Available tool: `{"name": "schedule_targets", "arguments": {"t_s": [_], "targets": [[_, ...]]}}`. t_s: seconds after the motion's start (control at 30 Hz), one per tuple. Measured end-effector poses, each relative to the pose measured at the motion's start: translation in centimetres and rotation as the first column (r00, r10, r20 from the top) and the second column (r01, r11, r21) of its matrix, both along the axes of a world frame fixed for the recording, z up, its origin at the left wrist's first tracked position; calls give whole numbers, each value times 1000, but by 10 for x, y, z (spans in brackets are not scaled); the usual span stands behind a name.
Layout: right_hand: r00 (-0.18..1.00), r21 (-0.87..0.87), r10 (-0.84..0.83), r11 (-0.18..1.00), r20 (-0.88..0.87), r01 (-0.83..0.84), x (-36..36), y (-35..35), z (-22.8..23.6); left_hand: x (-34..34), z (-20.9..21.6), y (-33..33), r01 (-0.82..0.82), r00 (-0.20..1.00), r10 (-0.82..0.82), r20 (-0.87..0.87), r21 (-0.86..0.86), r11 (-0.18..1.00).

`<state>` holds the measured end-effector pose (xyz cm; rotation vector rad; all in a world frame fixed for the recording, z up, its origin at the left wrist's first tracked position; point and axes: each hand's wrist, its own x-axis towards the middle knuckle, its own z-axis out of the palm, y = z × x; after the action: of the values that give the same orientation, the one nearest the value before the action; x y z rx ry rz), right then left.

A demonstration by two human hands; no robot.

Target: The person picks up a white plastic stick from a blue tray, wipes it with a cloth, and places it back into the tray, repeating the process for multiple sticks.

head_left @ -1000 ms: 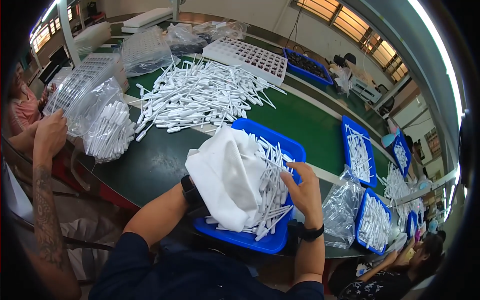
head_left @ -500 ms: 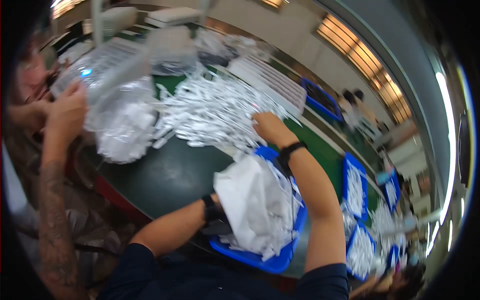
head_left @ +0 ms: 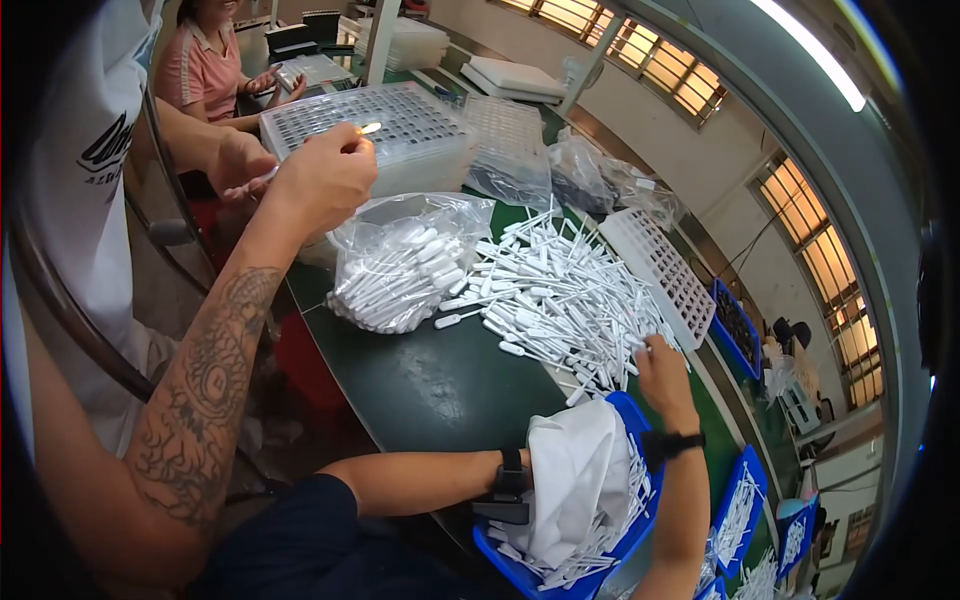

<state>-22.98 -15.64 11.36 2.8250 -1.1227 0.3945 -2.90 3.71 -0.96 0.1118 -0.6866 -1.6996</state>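
Observation:
My right hand [head_left: 665, 375], a black band on its wrist, is at the near right edge of a loose pile of slim white plastic sticks [head_left: 570, 300], each with one wider end. Its fingers are curled together against the pile; what they grip is too small to make out. My left hand is hidden by a bunched white cloth-like sheet or bag [head_left: 580, 470]; only the forearm and its black wristband show. The white sheet rests over a blue basket [head_left: 632, 405] that holds more of the white sticks.
A clear bag of white sticks [head_left: 400, 265] lies left of the pile. Behind it stand stacked clear trays [head_left: 370, 130]; a white perforated rack [head_left: 665, 275] borders the pile. A co-worker's hand [head_left: 325, 180] pinches a small yellowish, bright-tipped thing. More blue baskets [head_left: 740, 510] stand right.
The view has swung, so the pile, basket and my hands sit farther right and lower. My right hand stays at the pile's edge, the left behind the white sheet.

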Motion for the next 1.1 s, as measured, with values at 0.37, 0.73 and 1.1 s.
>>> {"name": "schedule_targets", "arguments": {"t_s": [0.37,0.73,1.1], "targets": [[380,731,-625,565,682,-381,-60,177,-7,-87,41,-29,189,961,-169,220,-73,979],[675,784,-510,597,533,-168,-94,215,-15,-121,63,-42,41,924,-3,382,-91,995],[419,656,-510,646,751,-390,-103,211,-50,-126,-8,-50,246,930,-240,280,16,969]]}}
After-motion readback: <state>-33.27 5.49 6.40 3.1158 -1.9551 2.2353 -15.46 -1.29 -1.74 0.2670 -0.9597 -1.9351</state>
